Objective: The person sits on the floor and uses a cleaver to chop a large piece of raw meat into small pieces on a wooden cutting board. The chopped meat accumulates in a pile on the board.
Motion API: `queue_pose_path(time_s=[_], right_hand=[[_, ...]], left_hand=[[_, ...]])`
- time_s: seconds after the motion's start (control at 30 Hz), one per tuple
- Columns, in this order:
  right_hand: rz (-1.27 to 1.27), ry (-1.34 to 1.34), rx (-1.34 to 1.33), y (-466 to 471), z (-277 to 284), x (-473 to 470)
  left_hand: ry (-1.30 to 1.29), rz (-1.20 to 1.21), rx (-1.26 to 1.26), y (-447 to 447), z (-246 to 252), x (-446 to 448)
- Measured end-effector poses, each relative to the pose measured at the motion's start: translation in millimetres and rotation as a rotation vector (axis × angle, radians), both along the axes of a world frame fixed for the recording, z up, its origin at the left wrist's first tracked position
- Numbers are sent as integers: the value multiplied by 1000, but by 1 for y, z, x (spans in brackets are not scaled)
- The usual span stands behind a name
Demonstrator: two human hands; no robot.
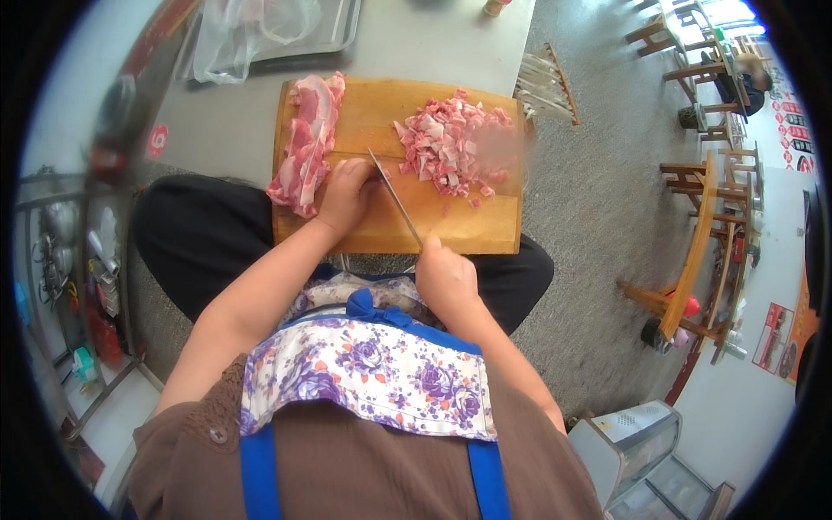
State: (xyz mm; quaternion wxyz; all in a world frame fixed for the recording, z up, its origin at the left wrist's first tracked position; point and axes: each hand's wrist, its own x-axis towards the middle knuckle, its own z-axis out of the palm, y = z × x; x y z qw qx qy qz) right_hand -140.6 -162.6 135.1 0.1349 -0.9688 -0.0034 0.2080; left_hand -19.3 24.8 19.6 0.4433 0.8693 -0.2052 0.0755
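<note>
My right hand [447,273] grips the handle of a knife [398,203] at the near edge of a wooden cutting board [364,234]. The blade slants away to the left, its tip just past my left hand [348,195]. Curled fingers of that hand press down beside the blade on a small piece of pink meat [386,173], mostly hidden beneath them. Left of this hand lies a long slab of raw, fatty meat [305,143]. On the board's right side is a heap of diced meat [442,146], partly blurred, with a few loose bits near it.
The board's far part rests on a grey metal table [416,45]. A metal tray [338,32] with clear plastic bags [224,39] stands at the far left, a small jar [496,6] at the far edge. Wooden benches [692,253] and a seated person [751,88] are to the right.
</note>
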Motion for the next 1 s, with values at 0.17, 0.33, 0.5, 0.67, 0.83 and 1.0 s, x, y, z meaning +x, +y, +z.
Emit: queue_pose_path(time_s=[0.17, 0.33, 0.5, 0.67, 0.83, 1.0], right_hand=[[-24, 30, 38, 29, -16, 55], [-39, 72, 17, 24, -14, 51], [-131, 11, 72, -19, -1, 1], [-134, -167, 57, -23, 9, -11], [16, -152, 40, -3, 11, -11], [25, 68, -32, 11, 5, 3]], left_hand=[[0, 39, 31, -2, 0, -1], [-17, 51, 42, -2, 1, 0], [19, -3, -40, 4, 0, 2], [-58, 87, -84, 9, -3, -6], [-70, 88, -17, 10, -7, -7], [5, 80, -6, 7, 4, -10]])
